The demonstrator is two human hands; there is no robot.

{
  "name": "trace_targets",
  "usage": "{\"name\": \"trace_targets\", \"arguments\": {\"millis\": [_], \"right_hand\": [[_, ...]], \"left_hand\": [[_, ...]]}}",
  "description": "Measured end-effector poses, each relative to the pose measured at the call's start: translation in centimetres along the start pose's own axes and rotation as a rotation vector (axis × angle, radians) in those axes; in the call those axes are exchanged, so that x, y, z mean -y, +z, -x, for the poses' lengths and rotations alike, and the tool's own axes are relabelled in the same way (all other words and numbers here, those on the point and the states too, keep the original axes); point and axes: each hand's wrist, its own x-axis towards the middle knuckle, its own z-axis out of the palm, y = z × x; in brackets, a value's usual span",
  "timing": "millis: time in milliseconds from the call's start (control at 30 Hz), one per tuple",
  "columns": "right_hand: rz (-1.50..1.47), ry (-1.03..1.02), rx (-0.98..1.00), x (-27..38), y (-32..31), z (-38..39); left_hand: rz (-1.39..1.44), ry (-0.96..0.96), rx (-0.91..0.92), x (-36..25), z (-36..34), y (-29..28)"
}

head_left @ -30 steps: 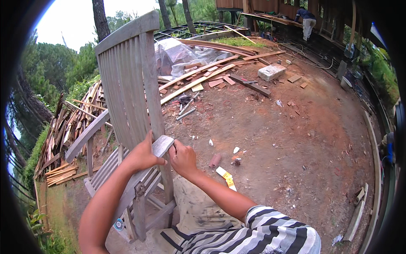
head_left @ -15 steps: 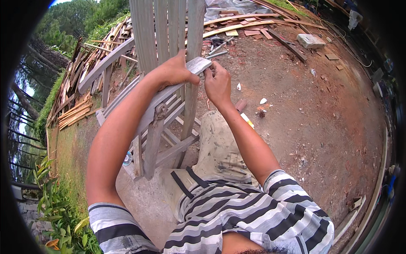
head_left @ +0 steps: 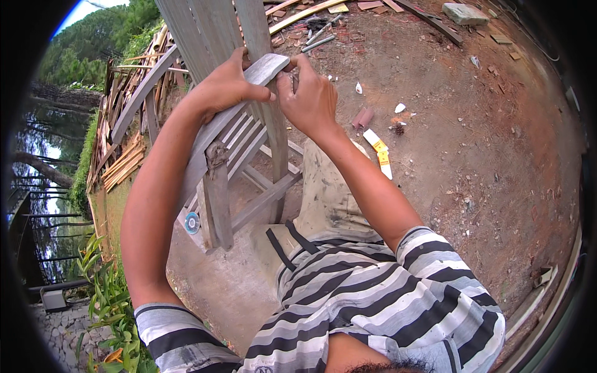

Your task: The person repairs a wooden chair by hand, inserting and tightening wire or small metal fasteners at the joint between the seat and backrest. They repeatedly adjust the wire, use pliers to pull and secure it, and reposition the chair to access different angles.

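A weathered grey wooden chair with a slatted back and seat stands before me. My left hand is wrapped over its near armrest, thumb pointing toward the right. My right hand is closed at that armrest's end beside the back post, fingers bent around something small that I cannot make out. The far armrest curves away to the left. A blue round disc sits low on the chair's frame, left of a worn front leg.
Scrap timber is heaped behind the chair, with long boards and a pale block farther back. Yellow-and-white pieces and a reddish piece lie on the dirt. Plants grow at lower left.
The view has tilted down, so the top of the chair back and the distant worker have left it. Both hands stay at the near armrest, with the right fingers shifted slightly at its end.
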Motion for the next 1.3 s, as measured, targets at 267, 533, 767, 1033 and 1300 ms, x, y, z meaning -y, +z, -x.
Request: {"name": "trace_targets", "arguments": {"millis": [267,533,767,1033,1300], "right_hand": [[-0.005,-0.085,-0.006,-1.2,0.4,-0.3],[-0.044,-0.089,-0.019,-1.4,0.7,-0.3],[-0.012,-0.075,-0.027,-0.9,0.4,-0.3],[-0.048,-0.075,-0.027,-0.5,1.1,-0.5],[-0.104,-0.012,-0.003,-1.2,0.7,-0.3]], "left_hand": [[0.006,0.046,-0.018,-0.2,0.3,0.0],[0.035,0.05,-0.032,-0.1,0.1,0.5],[0.044,0.089,-0.079,0.4,-0.1,0.6],[-0.11,-0.067,-0.085,-0.6,0.1,0.4],[-0.074,0.003,-0.111,-0.1,-0.4,0.8]]}}
